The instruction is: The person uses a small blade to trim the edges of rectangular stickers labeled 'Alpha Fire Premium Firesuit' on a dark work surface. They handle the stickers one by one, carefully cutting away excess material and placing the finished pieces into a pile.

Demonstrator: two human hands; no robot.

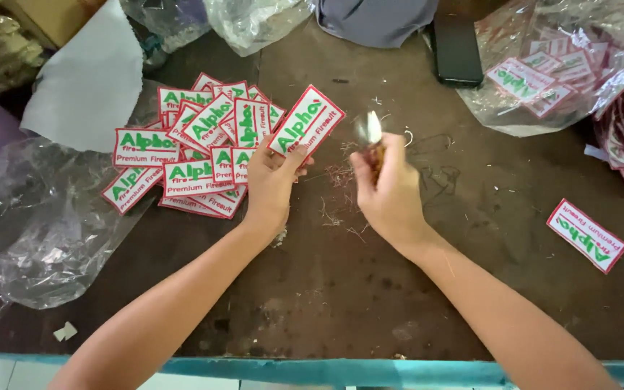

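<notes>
My left hand (272, 180) holds up one white embroidered patch (306, 121) with a red border and green lettering, pinched at its lower end. My right hand (388, 191) is closed around a small tool (373, 130) with a pale tip that pokes up above my fingers; it is blurred, so its kind is unclear. The two hands are about a hand's width apart over the dark brown table (341, 289). Just left of my left hand lies a loose pile of several matching patches (193, 148).
One patch (586, 235) lies alone at the right. A clear bag of more patches (550, 72) sits at the back right, a black phone (456, 49) beside it. Crumpled clear plastic (37, 224) covers the left. Thread scraps (341, 202) litter the middle. The teal table edge (341, 372) runs along the front.
</notes>
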